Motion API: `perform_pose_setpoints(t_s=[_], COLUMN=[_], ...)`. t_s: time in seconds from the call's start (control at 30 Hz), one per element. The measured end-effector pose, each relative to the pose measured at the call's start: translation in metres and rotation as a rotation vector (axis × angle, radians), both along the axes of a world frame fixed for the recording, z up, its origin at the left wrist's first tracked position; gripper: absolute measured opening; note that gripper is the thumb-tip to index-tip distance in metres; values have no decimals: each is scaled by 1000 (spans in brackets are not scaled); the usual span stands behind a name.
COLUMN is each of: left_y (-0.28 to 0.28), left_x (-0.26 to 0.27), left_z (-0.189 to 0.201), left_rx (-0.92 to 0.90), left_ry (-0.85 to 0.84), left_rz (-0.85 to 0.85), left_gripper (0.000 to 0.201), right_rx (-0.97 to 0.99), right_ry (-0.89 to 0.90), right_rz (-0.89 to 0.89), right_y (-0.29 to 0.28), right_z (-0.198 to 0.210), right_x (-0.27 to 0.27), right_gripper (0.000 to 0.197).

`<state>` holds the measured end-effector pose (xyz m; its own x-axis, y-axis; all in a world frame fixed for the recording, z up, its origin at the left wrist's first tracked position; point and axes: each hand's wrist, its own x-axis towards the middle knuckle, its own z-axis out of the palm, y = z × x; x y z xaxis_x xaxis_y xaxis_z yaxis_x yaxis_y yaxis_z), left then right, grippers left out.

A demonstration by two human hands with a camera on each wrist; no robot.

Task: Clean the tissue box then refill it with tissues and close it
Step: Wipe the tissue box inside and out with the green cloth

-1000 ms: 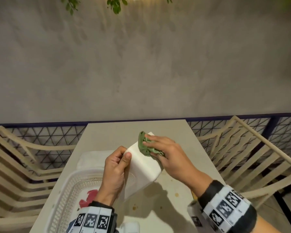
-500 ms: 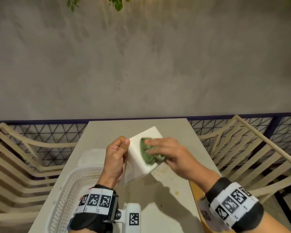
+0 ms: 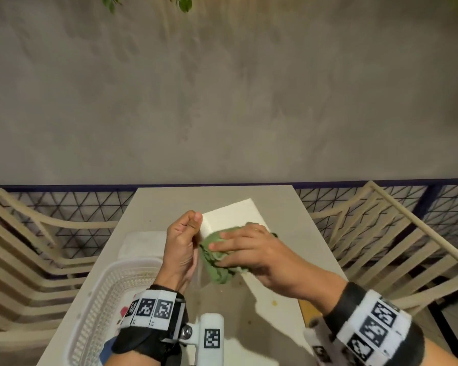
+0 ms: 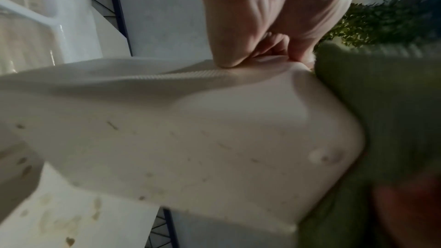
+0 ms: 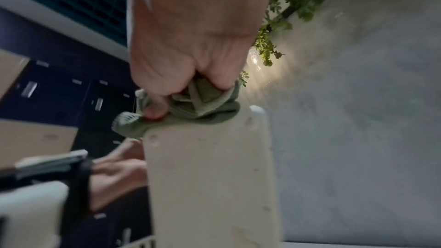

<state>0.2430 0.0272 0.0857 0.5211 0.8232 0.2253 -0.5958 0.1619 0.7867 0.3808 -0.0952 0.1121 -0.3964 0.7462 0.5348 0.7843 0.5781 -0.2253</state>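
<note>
we see a beige tabletop (image 3: 275, 291) with small stains, a white perforated basket (image 3: 95, 307) at its near left corner, cream slatted chairs on the left (image 3: 24, 249) and right (image 3: 397, 233), a dark blue mesh railing (image 3: 80, 204), a grey wall (image 3: 222, 101) and green leaves (image 3: 183, 3) hanging above.

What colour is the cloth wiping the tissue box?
Green cloth, ribbed, seen best from the right wrist.

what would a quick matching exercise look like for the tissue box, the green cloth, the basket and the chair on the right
Things:
1. tissue box
2. green cloth
3. basket
4. chair

States:
A. standing off the table's right edge
B. gripped by the left hand, tilted
C. on the table, near left
D. pressed on the box by the right hand

Pairs: 1-B, 2-D, 3-C, 4-A
</note>
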Motion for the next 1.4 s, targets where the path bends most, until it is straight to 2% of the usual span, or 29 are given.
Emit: perform_pose_setpoints(t_s=[0.03, 0.1, 0.17, 0.2, 0.27, 0.33, 0.4, 0.47, 0.5, 0.57, 0.63, 0.7, 0.77, 0.8, 0.87, 0.93, 1.03, 1.1, 1.17, 1.23, 1.3, 1.4], left_y=[1, 0, -5, -6, -3, 2, 2, -2, -1, 3, 8, 8, 4, 3, 4, 8, 5, 1, 3, 8, 10, 5], left_x=[-2, -3, 0, 1, -1, -6, -8, -5, -4, -8, -15, -16, -10, -7, -6, -9, -9, -4, -5, -12, -15, -10], left_z=[-2, -3, -2, -1, 1, 0, -1, 0, 0, 2, 0, -1, -1, -1, 1, -2, -6, -8, -8, -10, -14, -13], left_rx=[12, 47, 82, 74, 53, 62, 94, 109, 77, 12, 25, 84, 109, 85, 29, 18, 64, 71, -8, -45, -16, -11], left_ry=[16, 58, 78, 59, 14, 39, 101, 125, 108, 41, 56, 127, 149, 126, 31, 20, 89, 74, 2, -15, 29, 31], left_rz=[4, 9, -10, -9, -12, 7, 39, 38, 49, 45, 48, 64, 70, 78, 65, 46, 28, 0, -8, 12, 69, 154], left_gripper=[42, 46, 44, 39, 34, 42, 45, 42, 37, 32, 42, 43, 36, 32, 27, 35, 46, 37, 23, 28, 40, 23], right_rx=[-12, 21, 73, 79, 47, -2, -14, 30, 38, 27, 3, -2, 23, 30, 25, -12, -27, 17, 20, -28, -24, 89], right_ry=[14, 124, 191, 181, 112, 78, 188, 259, 238, 119, 61, 131, 220, 214, 111, 25, 159, 173, 83, 30, 144, 240], right_rz=[-3, -151, -272, -260, -122, -26, -129, -266, -264, -128, -33, -127, -221, -213, -87, 15, -169, -232, -115, -23, -136, -411], right_y=[-4, 4, 19, 25, 22, 6, 7, 18, 22, 19, 1, 1, 14, 21, 22, 8, 16, 28, 29, 12, 10, 28], right_z=[-1, 2, 13, 15, 6, -1, 4, 17, 20, 6, -10, -11, 4, 11, 8, 1, 9, 19, 8, -6, -13, -9], right_x=[12, 37, 26, 12, -7, 5, 32, 34, 24, 5, 13, 39, 37, 24, -1, 2, 34, 17, -10, -9, 18, 9], right_gripper=[21, 25, 30, 30, 26, 17, 20, 32, 32, 29, 31, 35, 30, 28, 24, 20, 28, 35, 37, 32, 24, 36])
